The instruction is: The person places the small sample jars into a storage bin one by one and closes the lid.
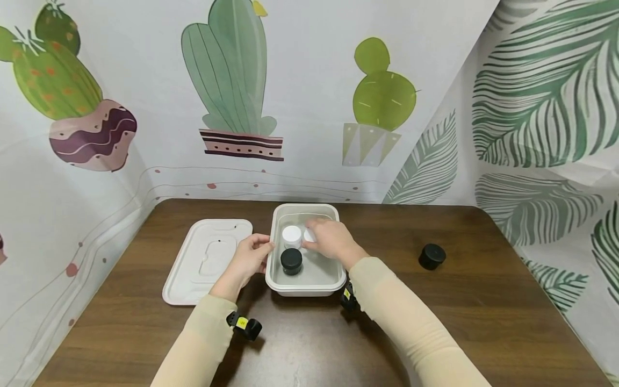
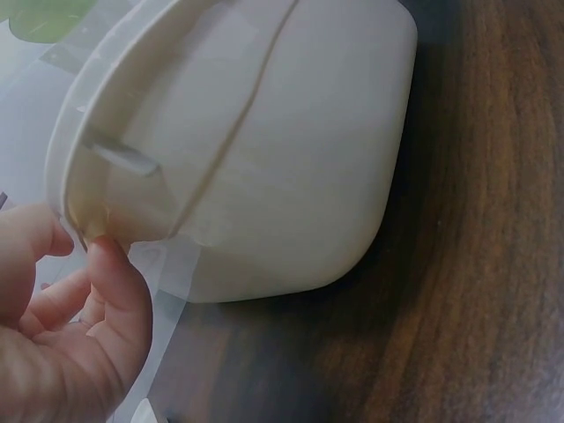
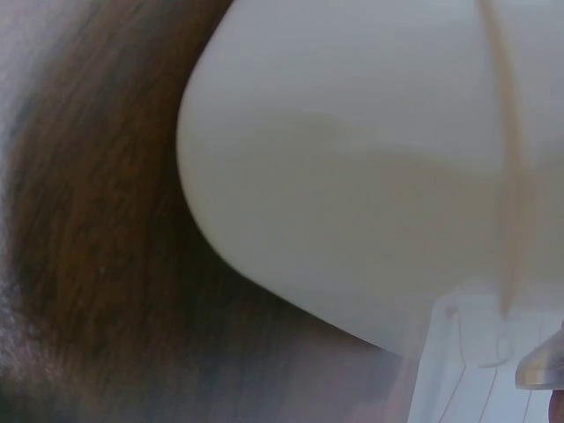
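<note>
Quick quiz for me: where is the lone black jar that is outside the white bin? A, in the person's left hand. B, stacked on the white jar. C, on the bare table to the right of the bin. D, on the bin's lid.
C: the lone black jar stands by itself on the wooden table, well to the right of the bin, apart from both hands.

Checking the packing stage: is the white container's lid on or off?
Off. The lid lies flat on the table, left of the open container.
</note>
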Demonstrator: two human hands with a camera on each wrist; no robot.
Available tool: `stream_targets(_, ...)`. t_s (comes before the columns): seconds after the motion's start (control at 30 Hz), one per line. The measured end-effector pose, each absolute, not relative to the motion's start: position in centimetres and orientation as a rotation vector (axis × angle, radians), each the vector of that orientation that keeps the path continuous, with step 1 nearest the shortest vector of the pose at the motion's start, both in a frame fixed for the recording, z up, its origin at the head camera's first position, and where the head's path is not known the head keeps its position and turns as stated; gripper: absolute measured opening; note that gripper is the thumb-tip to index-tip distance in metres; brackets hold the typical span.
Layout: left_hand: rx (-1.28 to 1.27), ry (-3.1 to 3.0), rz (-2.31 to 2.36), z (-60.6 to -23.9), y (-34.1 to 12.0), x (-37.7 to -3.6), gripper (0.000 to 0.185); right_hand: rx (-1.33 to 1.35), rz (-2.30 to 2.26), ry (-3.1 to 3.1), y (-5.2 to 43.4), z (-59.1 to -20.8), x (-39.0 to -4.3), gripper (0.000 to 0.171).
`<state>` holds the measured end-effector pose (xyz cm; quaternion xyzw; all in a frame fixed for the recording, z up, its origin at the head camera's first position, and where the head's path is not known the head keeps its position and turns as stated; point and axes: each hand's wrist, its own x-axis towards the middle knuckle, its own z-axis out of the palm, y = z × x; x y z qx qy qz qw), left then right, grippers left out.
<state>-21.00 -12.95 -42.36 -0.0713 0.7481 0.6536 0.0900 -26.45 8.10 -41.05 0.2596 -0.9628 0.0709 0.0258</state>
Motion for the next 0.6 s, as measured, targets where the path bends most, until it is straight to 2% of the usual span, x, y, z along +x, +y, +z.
stream_targets(0.6, -0.211, 2.214, 1.953, -42.4, -12.98, -20.95, 0.029, 0.821, 0.122, -2.972, 7.95, -40.94, -26.15, 0.049)
